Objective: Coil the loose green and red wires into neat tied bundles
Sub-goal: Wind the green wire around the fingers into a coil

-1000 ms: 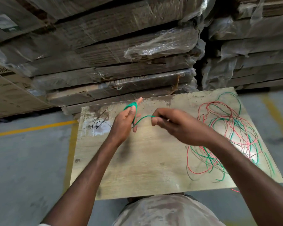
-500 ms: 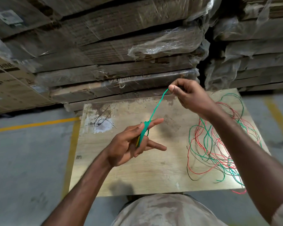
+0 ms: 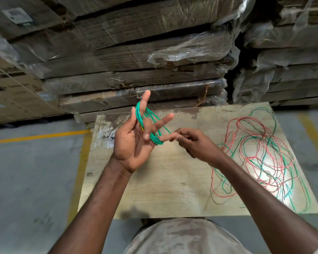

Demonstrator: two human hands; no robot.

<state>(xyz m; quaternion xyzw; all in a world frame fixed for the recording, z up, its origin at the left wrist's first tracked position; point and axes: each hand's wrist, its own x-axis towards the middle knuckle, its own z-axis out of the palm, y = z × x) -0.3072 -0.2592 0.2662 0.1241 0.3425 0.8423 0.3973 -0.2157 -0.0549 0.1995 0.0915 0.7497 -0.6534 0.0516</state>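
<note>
Stacked plastic-wrapped cartons (image 3: 154, 52) are seen behind a worn wooden board (image 3: 173, 180). Green wire (image 3: 151, 125) is looped around the spread fingers of the left hand (image 3: 134, 142); its free end is pinched, partly hidden, by the right hand (image 3: 193, 143). Tangled wires (image 3: 261, 158) are heaped near the board's right edge.

wire tangle (image 3: 261, 158) on board (image 3: 173, 189) at right; hands above board's middle, left hand (image 3: 134, 142) left of right hand (image 3: 195, 145); boxes (image 3: 136, 52) behind.

A warehouse: shrink-wrapped cartons (image 3: 136, 52) stacked on line-marked concrete floor (image 3: 29, 180)
</note>
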